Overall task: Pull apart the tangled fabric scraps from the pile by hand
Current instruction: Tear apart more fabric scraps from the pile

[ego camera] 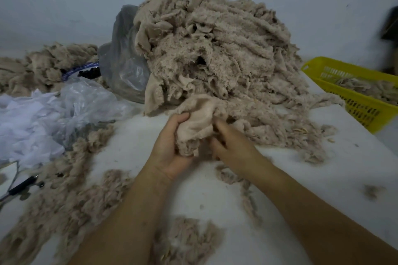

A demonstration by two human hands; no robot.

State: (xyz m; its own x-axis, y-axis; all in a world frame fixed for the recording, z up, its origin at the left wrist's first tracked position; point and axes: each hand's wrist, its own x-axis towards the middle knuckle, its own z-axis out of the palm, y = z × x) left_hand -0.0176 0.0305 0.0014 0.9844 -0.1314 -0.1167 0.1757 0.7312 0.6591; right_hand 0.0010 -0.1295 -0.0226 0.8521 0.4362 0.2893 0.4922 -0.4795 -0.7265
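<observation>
Fabric scrap [198, 122] in the curled fingers of left hand [170, 148] and right hand [233, 146]

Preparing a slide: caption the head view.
A person's left grip and right grip hold a crumpled beige fleece scrap before the tall pile of tangled beige fabric scraps.

Pile [215, 49] centre frame, on table [301, 178]. Bag [125, 64] against its left. Basket [361, 112] far right, holding scraps. Loose scraps [64, 189] lower left, beside possibly a pen [21, 185]. Left hand [170, 144] and right hand [232, 144] before pile, on one scrap [198, 122].
</observation>
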